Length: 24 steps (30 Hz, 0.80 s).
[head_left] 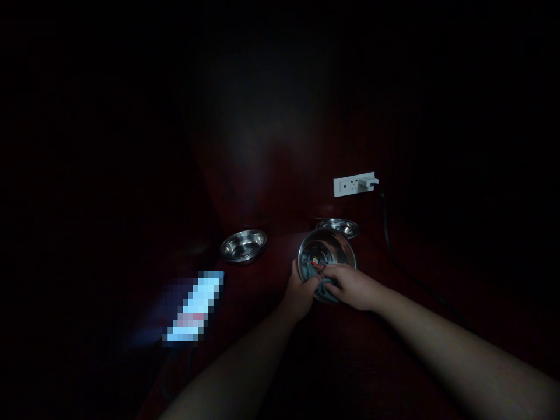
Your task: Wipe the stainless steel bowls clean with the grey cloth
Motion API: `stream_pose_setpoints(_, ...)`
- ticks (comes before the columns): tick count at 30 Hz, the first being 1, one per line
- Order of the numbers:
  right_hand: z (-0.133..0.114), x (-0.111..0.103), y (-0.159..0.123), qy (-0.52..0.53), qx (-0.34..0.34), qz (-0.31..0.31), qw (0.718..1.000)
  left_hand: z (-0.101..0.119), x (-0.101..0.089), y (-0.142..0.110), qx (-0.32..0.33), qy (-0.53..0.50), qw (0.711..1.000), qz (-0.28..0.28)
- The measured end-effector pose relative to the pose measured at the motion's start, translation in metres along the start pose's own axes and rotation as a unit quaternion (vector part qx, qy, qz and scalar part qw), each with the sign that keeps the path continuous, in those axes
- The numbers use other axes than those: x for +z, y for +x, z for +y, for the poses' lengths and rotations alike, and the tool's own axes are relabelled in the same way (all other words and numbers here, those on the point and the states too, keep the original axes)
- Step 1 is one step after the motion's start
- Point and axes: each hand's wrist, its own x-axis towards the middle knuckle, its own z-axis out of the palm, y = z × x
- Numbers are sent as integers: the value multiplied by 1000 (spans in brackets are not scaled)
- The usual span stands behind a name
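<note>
A round steel container (347, 254) is tilted so that its open mouth faces me. My left hand (301, 294) is closed on its near left rim, with the thumb over the edge and the other fingers hidden outside. A grey-green cloth (324, 290) lies bunched against the near side of the mouth. My right hand (352, 286) is closed on this cloth, its fingers reaching into the mouth. Deeper inside shows a small yellow and red patch, too small to make out.
Two shallow steel dishes stand on the dark red surface, the left dish (244, 246) alone and the right dish (350, 228) behind the container. A white wall socket (345, 186) has a plug (366, 184) and dark cable (385, 224). A blurred-out lit screen (195, 309) lies left.
</note>
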Motion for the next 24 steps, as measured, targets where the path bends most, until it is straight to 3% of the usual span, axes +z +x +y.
stream_pose_setpoints(24, 1, 0, -1, -2, 2, -1, 1000, 1, 0, 0, 12, 13, 1000, -4)
